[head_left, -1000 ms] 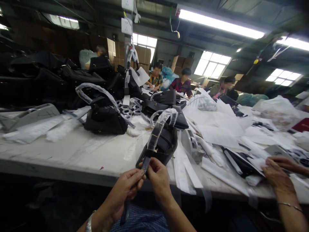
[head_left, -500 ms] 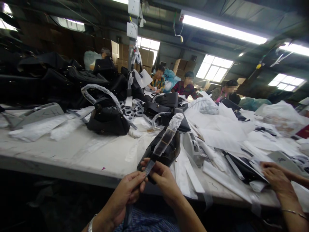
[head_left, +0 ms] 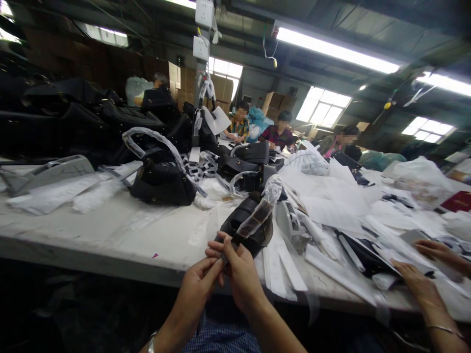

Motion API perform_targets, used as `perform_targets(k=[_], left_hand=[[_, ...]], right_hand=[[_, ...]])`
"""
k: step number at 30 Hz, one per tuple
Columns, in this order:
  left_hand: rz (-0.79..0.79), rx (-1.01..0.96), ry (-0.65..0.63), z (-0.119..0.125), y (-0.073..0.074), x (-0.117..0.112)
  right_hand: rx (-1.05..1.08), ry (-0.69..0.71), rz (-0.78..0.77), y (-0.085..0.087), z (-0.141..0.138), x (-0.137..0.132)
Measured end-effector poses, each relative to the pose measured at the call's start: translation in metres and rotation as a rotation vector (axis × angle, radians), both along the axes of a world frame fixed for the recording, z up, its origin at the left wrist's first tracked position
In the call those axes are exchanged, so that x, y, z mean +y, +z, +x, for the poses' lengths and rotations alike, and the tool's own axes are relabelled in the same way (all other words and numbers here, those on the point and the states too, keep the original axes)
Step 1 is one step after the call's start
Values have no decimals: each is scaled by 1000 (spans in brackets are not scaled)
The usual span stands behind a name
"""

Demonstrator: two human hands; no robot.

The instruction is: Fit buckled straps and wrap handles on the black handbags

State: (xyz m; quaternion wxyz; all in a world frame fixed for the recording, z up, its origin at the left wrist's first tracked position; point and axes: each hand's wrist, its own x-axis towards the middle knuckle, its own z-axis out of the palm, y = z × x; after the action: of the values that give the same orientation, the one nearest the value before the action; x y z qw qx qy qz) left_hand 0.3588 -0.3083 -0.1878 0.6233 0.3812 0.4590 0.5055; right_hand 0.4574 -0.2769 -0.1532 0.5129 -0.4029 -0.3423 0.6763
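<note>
A black handbag [head_left: 232, 219] lies at the table's front edge, right in front of me. Its strap [head_left: 255, 219], wrapped in clear plastic film, runs from the bag down toward my fingers. My left hand [head_left: 202, 277] pinches the near end of this strap. Close against it, my right hand [head_left: 239, 272] is closed round the strap a little nearer the bag. The fingers of both hands meet, so the strap's end is largely hidden between them.
Another black handbag [head_left: 162, 182] with a wrapped handle stands to the left. White paper strips [head_left: 281, 267] lie right of my bag. A co-worker's hands [head_left: 415, 282] handle a black bag at far right. Black bags [head_left: 84, 117] are heaped at the back left.
My hands have come closer together, the right one turning over the strap. The strap has tilted lower over the bag. The co-worker's hands at right have moved apart.
</note>
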Motion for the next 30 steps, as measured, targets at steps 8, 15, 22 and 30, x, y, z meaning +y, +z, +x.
perform_targets(k=[8, 15, 22, 30], left_hand=[[36, 60, 49, -7, -1, 3], [159, 178, 17, 8, -8, 1], [362, 326, -25, -11, 0, 15], [709, 834, 491, -56, 17, 74]], right_hand=[[-389, 432, 118, 15, 67, 10], [-213, -128, 290, 110, 96, 65], [-307, 136, 174, 208, 87, 114], [-826, 127, 584, 264, 96, 137]])
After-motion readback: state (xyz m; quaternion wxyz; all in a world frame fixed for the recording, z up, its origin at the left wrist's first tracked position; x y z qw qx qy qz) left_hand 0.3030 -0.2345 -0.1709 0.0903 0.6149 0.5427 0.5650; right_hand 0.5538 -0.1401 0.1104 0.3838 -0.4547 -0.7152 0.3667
